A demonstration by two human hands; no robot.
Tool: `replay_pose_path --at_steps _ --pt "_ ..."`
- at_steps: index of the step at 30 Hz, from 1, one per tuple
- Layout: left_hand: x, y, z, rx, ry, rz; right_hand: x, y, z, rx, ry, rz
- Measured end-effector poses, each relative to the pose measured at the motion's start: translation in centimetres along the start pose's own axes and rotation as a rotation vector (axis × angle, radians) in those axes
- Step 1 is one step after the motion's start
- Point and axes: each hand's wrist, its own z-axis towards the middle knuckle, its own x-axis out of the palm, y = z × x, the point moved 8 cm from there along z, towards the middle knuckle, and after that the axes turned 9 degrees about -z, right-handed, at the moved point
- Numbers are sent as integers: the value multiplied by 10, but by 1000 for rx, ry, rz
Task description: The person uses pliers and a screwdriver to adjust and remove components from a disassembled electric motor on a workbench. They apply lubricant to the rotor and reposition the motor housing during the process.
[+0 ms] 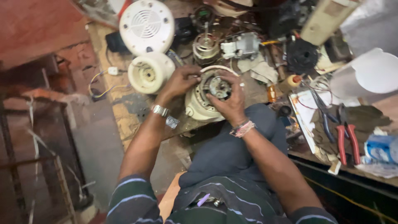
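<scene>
Holding a round cream motor housing (199, 103) at the near edge of the worktop (124, 112), both arms bend inward. The left hand (180, 81) grips its far-left rim; the right hand (230, 103) curls its grip over the motor's near-right side.

Both hands covered much of the cream motor housing (198, 104); right of it, the white drum (373, 72) was cropped, and the heap behind stayed a blur
</scene>
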Motion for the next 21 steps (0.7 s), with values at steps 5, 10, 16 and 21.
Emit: replay_pose_path --at_steps 5,10,16,21 --pt "-2 12 0 -154 -20 11 2 -1 -2 1 -24 39" --pt "-6 9 1 -208 8 136 3 -1 -2 -14 -24 51" --pt "-6 1 10 -88 81 373 4 2 -1 -18 0 41" --pt "-5 7 16 -175 132 373 2 7 1 -41 4 27"
